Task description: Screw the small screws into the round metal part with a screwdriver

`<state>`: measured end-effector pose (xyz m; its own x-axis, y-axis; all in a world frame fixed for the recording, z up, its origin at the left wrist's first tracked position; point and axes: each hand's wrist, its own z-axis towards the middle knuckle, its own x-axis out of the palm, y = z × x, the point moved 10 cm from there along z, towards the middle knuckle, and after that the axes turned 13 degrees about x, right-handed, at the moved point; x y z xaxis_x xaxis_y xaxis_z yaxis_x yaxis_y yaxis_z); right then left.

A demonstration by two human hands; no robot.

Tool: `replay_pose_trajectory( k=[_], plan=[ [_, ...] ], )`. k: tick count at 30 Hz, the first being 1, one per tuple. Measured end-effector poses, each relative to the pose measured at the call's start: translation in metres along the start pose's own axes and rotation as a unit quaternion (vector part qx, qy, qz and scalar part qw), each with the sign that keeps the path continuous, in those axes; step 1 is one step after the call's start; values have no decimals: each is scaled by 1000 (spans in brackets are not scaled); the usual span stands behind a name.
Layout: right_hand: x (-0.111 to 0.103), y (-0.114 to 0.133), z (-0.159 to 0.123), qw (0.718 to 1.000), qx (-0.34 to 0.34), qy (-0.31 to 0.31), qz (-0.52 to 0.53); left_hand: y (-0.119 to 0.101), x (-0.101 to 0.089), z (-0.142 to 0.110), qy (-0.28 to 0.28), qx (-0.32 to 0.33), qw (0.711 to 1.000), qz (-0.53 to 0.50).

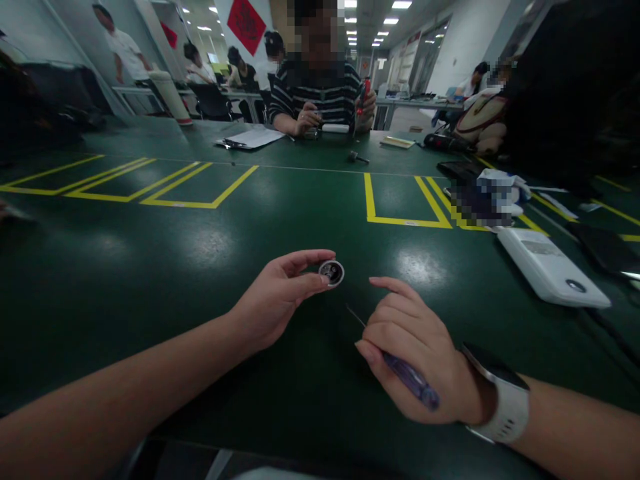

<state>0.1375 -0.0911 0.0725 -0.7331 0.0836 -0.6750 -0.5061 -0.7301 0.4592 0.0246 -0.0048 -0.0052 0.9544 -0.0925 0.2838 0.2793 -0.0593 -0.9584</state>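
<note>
Left hand (274,292), left of round part (331,272): thumb and fingertip pinching it above green counter (305,213). Right of part: screwdriver (413,382), tip near, not touching; handle gripped by right hand (413,337), index finger extended. Farther right of part: white device (550,268).

Not one legible word here! Beyond the dark green flat table (310,207), a red diamond-shaped wall sign (247,25) carries a dark marking, unreadable; on that table, tiny pale labels (411,223) on yellow tape outlines (370,197), too small to read!
</note>
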Motion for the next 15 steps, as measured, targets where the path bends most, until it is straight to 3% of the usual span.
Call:
replay_pose_trajectory(
  k=[7,15],
  plan=[
    [-19,12,-3,995,-65,-76,8,-4,7,0,44,47,997,51],
    [-12,5,-2,997,-45,-61,-15,-5,14,-5,76,75,991,76]
  ],
)
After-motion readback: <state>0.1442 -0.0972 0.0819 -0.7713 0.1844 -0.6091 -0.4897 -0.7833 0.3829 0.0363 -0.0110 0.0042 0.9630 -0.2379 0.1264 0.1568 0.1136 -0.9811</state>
